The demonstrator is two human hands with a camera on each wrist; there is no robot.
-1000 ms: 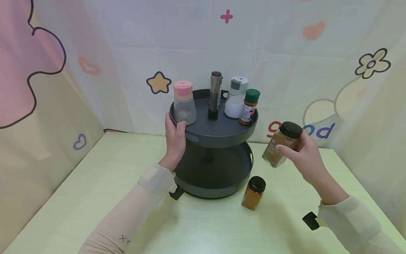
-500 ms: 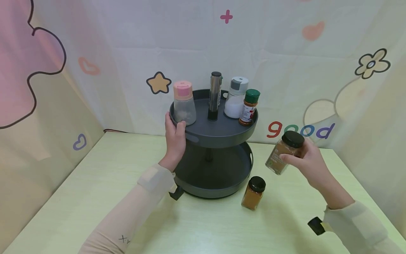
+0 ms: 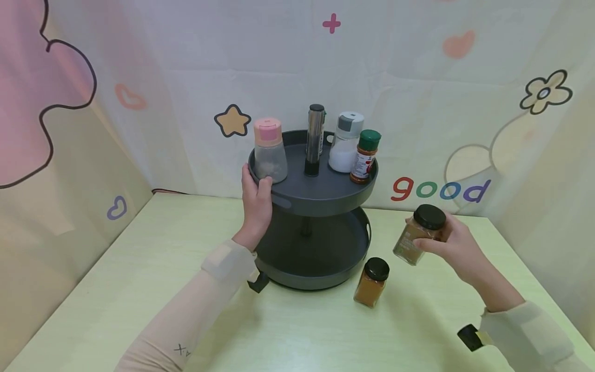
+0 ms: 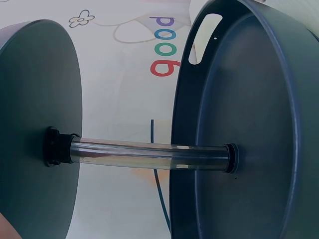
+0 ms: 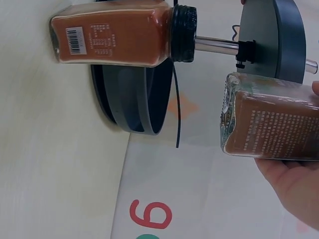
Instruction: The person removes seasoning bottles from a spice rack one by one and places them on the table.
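Left hand (image 3: 257, 209) grips upper tray (image 3: 323, 206) of two-tier stand (image 3: 307, 283), eight o'clock; right hand (image 3: 457, 250) holds tilted brown spice jar (image 3: 409, 246), four o'clock; orange spice jar (image 3: 370, 290) stands, five o'clock

The place looks like a makeshift recording booth: a pale bench (image 3: 139, 268) whose far, left and right edges are walled by creased cloth (image 3: 279, 51) printed with a star (image 3: 232, 121), a flower (image 3: 546, 93) and the coloured word "good" (image 3: 434, 190).
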